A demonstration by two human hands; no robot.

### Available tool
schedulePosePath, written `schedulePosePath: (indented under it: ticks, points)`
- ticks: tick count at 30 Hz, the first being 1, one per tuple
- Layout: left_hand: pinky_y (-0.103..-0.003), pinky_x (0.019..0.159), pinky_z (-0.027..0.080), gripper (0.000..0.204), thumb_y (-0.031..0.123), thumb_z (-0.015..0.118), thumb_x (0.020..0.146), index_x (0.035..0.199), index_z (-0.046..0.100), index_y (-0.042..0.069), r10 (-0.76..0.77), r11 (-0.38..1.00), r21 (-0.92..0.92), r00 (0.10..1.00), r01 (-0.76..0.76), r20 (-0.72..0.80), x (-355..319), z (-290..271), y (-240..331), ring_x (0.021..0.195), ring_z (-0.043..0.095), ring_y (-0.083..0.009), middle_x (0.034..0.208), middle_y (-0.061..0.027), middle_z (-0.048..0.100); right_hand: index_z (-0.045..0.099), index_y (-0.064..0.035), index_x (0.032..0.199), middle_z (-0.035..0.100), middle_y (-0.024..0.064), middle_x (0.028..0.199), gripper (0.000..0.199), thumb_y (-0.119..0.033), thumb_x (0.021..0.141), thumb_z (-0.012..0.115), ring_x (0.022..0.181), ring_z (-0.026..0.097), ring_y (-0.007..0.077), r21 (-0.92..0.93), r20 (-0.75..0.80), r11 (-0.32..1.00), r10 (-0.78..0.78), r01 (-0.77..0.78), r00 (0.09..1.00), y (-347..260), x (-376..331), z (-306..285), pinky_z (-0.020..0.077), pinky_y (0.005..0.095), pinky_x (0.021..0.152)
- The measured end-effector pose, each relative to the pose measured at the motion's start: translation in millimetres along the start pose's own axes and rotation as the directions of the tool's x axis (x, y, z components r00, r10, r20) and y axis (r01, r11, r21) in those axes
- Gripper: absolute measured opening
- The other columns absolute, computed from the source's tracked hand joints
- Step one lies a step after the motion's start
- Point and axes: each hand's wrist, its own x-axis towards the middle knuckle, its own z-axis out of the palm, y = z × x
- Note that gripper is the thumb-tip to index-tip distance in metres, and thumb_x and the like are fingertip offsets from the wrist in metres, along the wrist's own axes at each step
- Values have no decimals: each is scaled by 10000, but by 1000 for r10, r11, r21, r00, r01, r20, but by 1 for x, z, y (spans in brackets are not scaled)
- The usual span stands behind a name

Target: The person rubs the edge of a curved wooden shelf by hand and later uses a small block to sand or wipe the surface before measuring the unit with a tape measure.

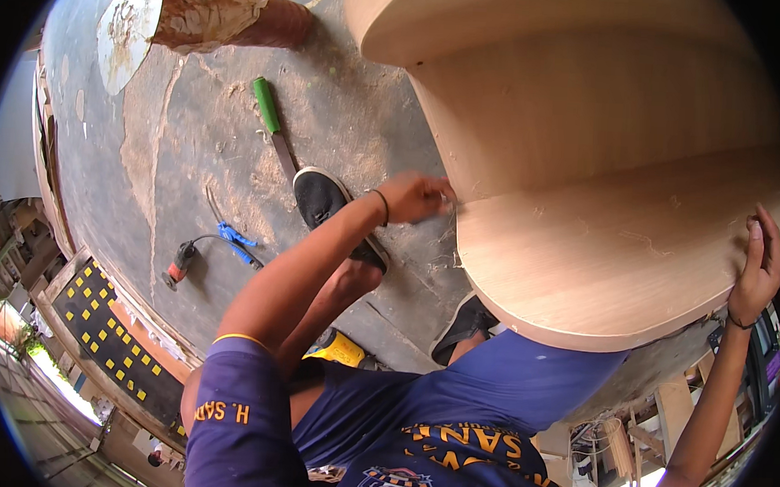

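A large pale wood piece [574, 262] with a rounded front edge and a curved upright part leans over my thigh at the right. My left hand [414, 198] is beside its left edge, fingers curled together and slightly blurred. A small red tip shows at the fingers, but what they hold, if anything, I cannot make out. On the far right, my right hand [756, 276] rests against the wood's right edge with its fingers stretched out. Thin wood shavings lie on the panel's upper face.
A tool with a green handle [266, 105] lies on the dusty floor [145, 204], its blade reaching my shoe [320, 196]. Nearby are a red-and-black tool [180, 264], a blue fitting [236, 235] and a yellow-and-black object [340, 348]. A paper-wrapped cylinder [234, 17] stands at upper left.
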Motion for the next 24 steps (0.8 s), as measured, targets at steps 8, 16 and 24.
schedulePosePath:
  ticks: [8, 16, 24]
  points:
    - [-408, 718, 514, 227, 87, 587, 824, 1041, 651, 105, 227, 886, 458, 929, -72, -293, 4, 30, 3, 806, 639, -333, 917, -147, 664, 584, 10, 1186, 609, 90, 1131, 287, -131, 952, 496, 1014, 571, 154, -7, 23, 1000, 5, -4, 1000, -3, -3, 1, 433, 275, 902]
    - [-421, 754, 510, 280, 41, 523, 805, 1030, 657, 139, 164, 843, 538, 955, -7, -245, 1, 32, 12, 847, 633, -327, 879, -138, 663, 590, 10, 1179, 614, 88, 1119, 282, -129, 951, 495, 997, 576, 153, -34, 24, 999, -25, 26, 999, -2, -2, 0, 431, 276, 896]
    - [-395, 745, 504, 267, 25, 566, 792, 1035, 659, 84, 186, 917, 390, 956, -85, -229, 8, 26, 2, 835, 639, -327, 896, -147, 671, 586, 12, 1184, 615, 91, 1117, 283, -118, 950, 495, 997, 578, 154, -20, 18, 999, -38, 39, 999, -4, -2, -1, 430, 276, 899]
